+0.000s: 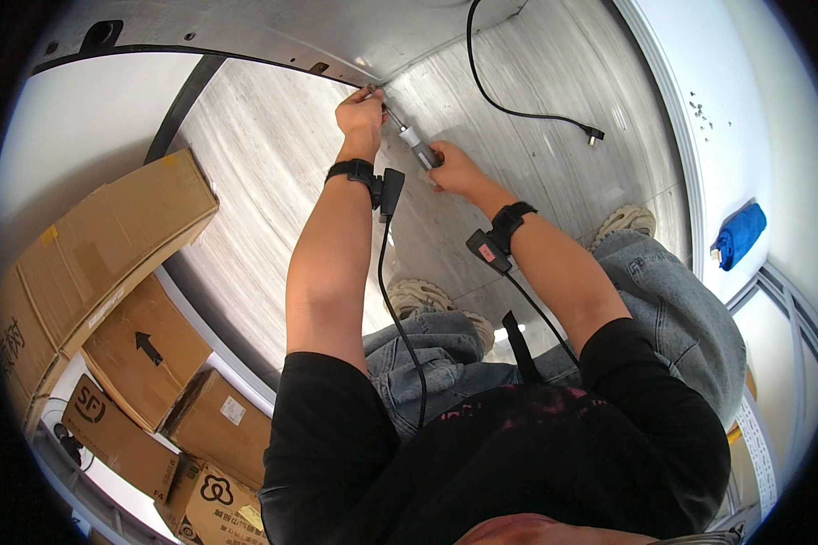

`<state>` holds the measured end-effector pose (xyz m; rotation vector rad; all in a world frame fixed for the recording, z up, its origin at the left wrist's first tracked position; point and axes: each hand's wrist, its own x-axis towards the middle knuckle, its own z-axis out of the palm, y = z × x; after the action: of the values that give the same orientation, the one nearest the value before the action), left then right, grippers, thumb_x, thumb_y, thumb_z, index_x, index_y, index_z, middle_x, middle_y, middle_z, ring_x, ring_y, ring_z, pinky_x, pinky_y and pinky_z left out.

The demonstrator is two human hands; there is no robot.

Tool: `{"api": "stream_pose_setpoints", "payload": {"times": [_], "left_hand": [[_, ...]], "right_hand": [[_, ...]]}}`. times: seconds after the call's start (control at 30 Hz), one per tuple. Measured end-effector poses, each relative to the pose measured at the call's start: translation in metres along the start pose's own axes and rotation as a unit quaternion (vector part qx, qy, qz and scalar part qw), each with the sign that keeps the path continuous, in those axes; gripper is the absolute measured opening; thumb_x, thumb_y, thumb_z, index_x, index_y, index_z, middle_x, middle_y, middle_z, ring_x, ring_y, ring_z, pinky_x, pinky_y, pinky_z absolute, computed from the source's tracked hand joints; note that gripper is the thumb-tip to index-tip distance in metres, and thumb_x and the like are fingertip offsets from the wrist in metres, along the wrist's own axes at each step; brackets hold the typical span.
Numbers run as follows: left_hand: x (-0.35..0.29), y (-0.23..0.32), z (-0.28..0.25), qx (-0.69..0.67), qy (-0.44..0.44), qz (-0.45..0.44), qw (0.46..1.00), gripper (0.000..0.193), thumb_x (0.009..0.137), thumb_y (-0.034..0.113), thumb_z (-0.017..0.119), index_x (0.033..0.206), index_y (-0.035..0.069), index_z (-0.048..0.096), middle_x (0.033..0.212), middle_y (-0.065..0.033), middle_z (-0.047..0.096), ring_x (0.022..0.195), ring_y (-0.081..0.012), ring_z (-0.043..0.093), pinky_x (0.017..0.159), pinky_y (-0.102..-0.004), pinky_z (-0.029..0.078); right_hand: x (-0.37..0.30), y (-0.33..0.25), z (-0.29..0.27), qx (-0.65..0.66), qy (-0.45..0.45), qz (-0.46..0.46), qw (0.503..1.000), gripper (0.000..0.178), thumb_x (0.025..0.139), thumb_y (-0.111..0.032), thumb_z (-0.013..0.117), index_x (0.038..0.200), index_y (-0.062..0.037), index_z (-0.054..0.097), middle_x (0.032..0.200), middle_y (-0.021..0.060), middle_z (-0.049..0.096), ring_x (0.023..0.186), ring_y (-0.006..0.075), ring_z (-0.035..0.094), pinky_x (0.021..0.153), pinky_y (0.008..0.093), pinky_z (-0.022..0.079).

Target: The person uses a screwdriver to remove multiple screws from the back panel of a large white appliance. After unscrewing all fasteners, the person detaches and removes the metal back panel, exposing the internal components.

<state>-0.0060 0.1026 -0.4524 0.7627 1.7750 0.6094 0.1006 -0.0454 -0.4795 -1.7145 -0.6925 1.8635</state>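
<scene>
My right hand point(457, 170) is wrapped round the grey and white handle of a screwdriver point(413, 142). Its thin metal shaft slants up and left toward the lower corner of a large grey metal panel point(273, 32). At that corner my left hand point(361, 111) has its fingers pinched together, close to the screwdriver's tip. Whatever lies between those fingers is too small to make out, and the tip itself is partly hidden. Both wrists carry black straps with small black boxes and cables.
A black power cord with a plug point(593, 134) lies on the wood-look floor point(273, 145). Several cardboard boxes point(136, 245) are stacked at the left. On a white ledge at the right sit a blue cloth bundle point(741, 235) and a scatter of small screws point(703, 113).
</scene>
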Motion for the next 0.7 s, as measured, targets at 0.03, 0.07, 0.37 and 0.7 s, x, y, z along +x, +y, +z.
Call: {"api": "stream_pose_setpoints", "payload": {"times": [0.03, 0.07, 0.37, 0.7], "left_hand": [[0.000, 0.000, 0.000, 0.000, -0.004, 0.001, 1.000, 0.017, 0.083, 0.004, 0.065, 0.100, 0.002, 0.064, 0.082, -0.0054, 0.065, 0.062, -0.0124, 0.057, 0.052, -0.0250, 0.050], [0.002, -0.001, -0.001, 0.003, -0.003, 0.005, 1.000, 0.017, 0.083, 0.004, 0.065, 0.100, 0.001, 0.064, 0.081, -0.0058, 0.065, 0.061, -0.0125, 0.057, 0.051, -0.0251, 0.050], [0.012, -0.007, -0.001, -0.016, -0.007, 0.015, 1.000, 0.016, 0.082, 0.000, 0.065, 0.097, -0.001, 0.064, 0.078, -0.0065, 0.064, 0.056, -0.0121, 0.056, 0.050, -0.0250, 0.050], [0.008, -0.004, -0.006, 0.039, -0.023, 0.026, 0.999, 0.027, 0.081, 0.004, 0.069, 0.106, -0.002, 0.062, 0.080, -0.0077, 0.065, 0.059, -0.0118, 0.058, 0.050, -0.0227, 0.052]], "right_hand": [[0.000, -0.001, 0.002, -0.026, 0.013, -0.014, 0.999, 0.046, 0.078, 0.002, 0.057, 0.122, -0.0016, 0.046, 0.110, 0.0145, 0.052, 0.090, 0.0232, 0.059, 0.067, 0.0355, 0.057], [0.002, 0.001, 0.003, -0.052, 0.026, -0.028, 0.998, 0.046, 0.078, 0.002, 0.057, 0.122, -0.0017, 0.046, 0.110, 0.0149, 0.053, 0.091, 0.0230, 0.059, 0.066, 0.0349, 0.056], [0.007, 0.008, 0.011, -0.161, 0.132, -0.110, 0.972, 0.053, 0.069, -0.005, 0.072, 0.117, -0.0001, 0.050, 0.103, 0.0201, 0.059, 0.088, 0.0302, 0.062, 0.072, 0.0388, 0.050], [0.009, 0.007, 0.017, -0.260, 0.191, -0.166, 0.932, 0.053, 0.066, -0.012, 0.077, 0.112, 0.0024, 0.053, 0.093, 0.0200, 0.058, 0.077, 0.0352, 0.061, 0.074, 0.0400, 0.049]]}}
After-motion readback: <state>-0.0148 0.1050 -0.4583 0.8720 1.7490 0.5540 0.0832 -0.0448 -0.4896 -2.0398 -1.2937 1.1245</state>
